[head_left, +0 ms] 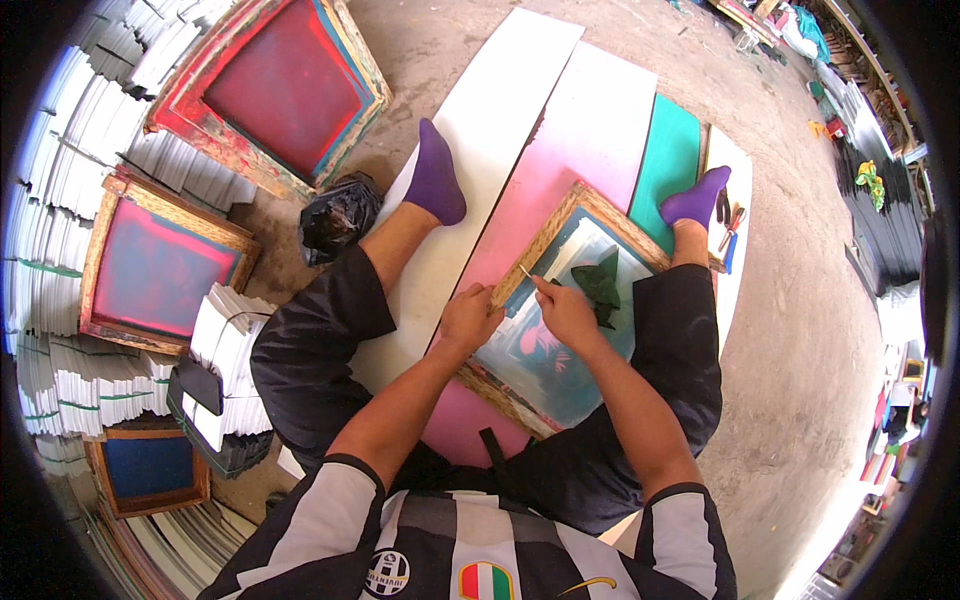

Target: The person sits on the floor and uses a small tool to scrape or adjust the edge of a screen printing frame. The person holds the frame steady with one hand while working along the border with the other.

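A wooden-framed printing screen [560, 390] lies tilted between my legs, its mesh smeared blue-grey and white with a pink patch. My left hand [472, 318] is closed on the frame's left wooden side. Over the upper left part of the mesh, my right hand [568, 316] pinches a small thin pale stick-like thing [526, 271]; its exact kind is too small to make out. A crumpled dark green piece [602, 285], cloth or plastic, rests on the mesh just beyond my right hand.
Under me are white, pink and green boards [672, 150]. Tools with coloured handles [733, 235] lie by my right foot. At left are a red-meshed screen [290, 95], another framed screen [160, 265], a black plastic bag [340, 215] and stacked white sheets [228, 335].
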The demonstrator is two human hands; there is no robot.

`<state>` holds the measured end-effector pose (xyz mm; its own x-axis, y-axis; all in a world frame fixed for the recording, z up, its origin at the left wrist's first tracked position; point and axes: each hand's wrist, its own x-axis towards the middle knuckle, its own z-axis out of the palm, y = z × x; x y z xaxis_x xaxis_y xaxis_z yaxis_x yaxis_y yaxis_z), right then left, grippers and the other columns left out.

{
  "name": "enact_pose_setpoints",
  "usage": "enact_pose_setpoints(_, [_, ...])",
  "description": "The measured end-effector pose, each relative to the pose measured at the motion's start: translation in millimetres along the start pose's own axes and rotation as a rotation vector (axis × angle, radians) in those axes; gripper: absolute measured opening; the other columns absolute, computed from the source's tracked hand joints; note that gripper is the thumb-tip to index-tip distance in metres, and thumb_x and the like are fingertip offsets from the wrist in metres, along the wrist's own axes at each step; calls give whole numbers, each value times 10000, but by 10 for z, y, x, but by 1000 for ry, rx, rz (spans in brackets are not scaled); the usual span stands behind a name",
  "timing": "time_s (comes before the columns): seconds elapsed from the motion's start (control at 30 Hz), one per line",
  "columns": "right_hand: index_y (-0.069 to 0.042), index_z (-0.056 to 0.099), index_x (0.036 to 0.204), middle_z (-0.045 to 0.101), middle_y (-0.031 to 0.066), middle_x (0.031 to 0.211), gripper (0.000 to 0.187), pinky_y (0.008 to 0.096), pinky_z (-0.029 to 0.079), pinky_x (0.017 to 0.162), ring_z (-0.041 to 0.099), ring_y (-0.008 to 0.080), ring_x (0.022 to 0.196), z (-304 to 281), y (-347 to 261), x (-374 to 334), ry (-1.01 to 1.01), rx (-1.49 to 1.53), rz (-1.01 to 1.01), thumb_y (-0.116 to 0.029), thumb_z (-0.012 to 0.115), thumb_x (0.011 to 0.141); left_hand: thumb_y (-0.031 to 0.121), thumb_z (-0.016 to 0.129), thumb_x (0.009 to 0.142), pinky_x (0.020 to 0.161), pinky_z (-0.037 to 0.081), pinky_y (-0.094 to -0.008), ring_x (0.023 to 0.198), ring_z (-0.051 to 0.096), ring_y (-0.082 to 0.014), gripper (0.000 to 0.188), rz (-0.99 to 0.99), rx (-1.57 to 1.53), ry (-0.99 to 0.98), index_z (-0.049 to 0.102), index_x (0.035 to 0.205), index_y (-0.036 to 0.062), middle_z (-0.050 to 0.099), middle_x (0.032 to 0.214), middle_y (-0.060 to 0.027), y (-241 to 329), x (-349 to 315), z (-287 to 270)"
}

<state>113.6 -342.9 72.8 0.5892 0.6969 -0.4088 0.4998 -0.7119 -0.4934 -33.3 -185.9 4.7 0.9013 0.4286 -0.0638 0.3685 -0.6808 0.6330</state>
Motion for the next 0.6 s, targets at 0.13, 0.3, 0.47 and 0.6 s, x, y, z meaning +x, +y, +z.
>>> enact_pose_setpoints(0.13, [-161, 626, 1437, 725, 293, 1115, 411, 544, 555, 925, 699, 485, 1031, -5, -90, -69, -7, 2, 113, -299, 509, 1068, 290, 775, 852, 849, 556, -469, 948, 688, -365, 477, -24, 9, 12, 693, 1259, 57, 679, 1053, -134, 28, -10, -8])
enact_pose_setpoints(0.3, [-292, 600, 1465, 734, 274, 1089, 408, 538, 552, 935, 708, 472, 1007, 522, 570, 235, 203, 474, -219, -352, 489, 1077, 304, 776, 849, 865, 555, -466, 965, 689, -350, 467, -49, -3, -20, 703, 1254, 82, 679, 1065, -119, 69, 30, -28])
enact_pose_setpoints(0.47, [-329, 594, 1468, 745, 242, 1086, 407, 542, 557, 912, 719, 448, 993, 107, 141, -18, 51, 20, 20, -360, 488, 1076, 302, 775, 856, 874, 555, -464, 984, 689, -346, 454, -81, -17, -25, 704, 1241, 73, 677, 1064, -114, 73, -5, -67])
enact_pose_setpoints(0.6, [-318, 597, 1470, 754, 214, 1020, 411, 549, 569, 834, 730, 432, 932, 60, 117, 3, 51, -151, 4, -344, 508, 1069, 304, 774, 859, 880, 554, -459, 984, 684, -347, 448, -80, -20, -30, 706, 1236, 73, 675, 1071, -115, 62, -6, -55])
